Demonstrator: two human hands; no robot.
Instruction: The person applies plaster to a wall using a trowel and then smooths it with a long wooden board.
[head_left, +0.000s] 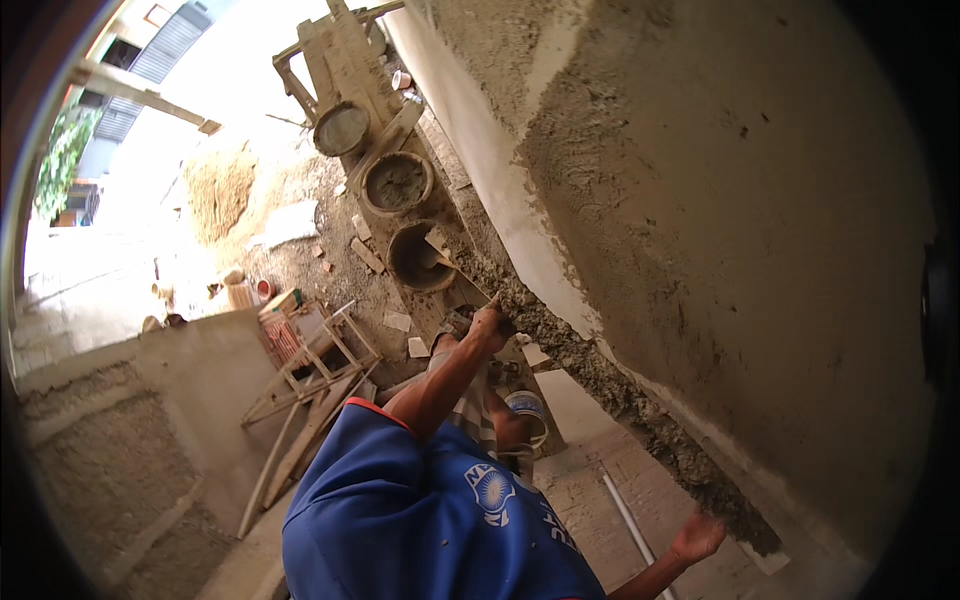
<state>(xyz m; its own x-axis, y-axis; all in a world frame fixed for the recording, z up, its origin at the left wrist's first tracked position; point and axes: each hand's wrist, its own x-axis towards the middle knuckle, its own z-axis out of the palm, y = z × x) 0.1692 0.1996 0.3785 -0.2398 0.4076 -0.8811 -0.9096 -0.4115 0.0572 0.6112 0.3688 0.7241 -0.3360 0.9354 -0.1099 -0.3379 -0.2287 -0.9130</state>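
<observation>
In the head view, a long bar point(770, 562) caked with mortar point(620, 395) slants alongside the wall point(720, 230). The left hand point(486, 326) grasps it toward its far end, fingers curled at the edge, near a bucket point(393, 262); the right hand point(699, 538) meets its near end, finger grip impossible to tell.

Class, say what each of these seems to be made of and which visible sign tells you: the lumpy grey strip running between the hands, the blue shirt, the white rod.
Lumpy grey strip: probably wet mortar on its surface, rough and dull, with clumps showing.
Blue shirt: cloth, soft-looking, shown by its loose folds.
White rod: perhaps smooth plastic, being straight and even; painted metal is possible.
</observation>
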